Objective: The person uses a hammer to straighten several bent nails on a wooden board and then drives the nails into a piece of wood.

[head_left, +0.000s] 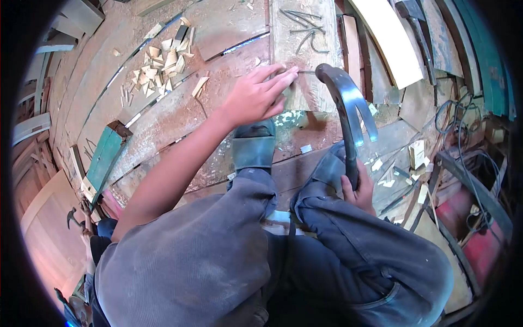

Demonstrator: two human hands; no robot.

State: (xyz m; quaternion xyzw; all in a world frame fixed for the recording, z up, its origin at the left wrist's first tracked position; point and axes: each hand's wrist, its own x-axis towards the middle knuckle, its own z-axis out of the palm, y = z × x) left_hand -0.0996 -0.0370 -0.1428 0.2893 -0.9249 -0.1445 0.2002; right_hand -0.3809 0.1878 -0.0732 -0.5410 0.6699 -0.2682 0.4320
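Note:
My left hand [259, 92] rests at the left edge of a wooden plank [289, 46], its fingers pinched round a thin nail [306, 72] that lies or points sideways. My right hand [359, 191] is closed on the dark handle of a claw hammer [351, 109]. The hammer's head is raised just right of the nail, its split claw pointing down and right. Several loose nails [305, 30], some bent, lie on the plank above my left hand.
Wood chips [163, 62] are heaped at the upper left. A green wood block [106, 158] lies at the left. At the right are a pale curved board [389, 43], cables [463, 120] and scraps. A co-worker's hand [85, 218] is near another hammer [73, 218].

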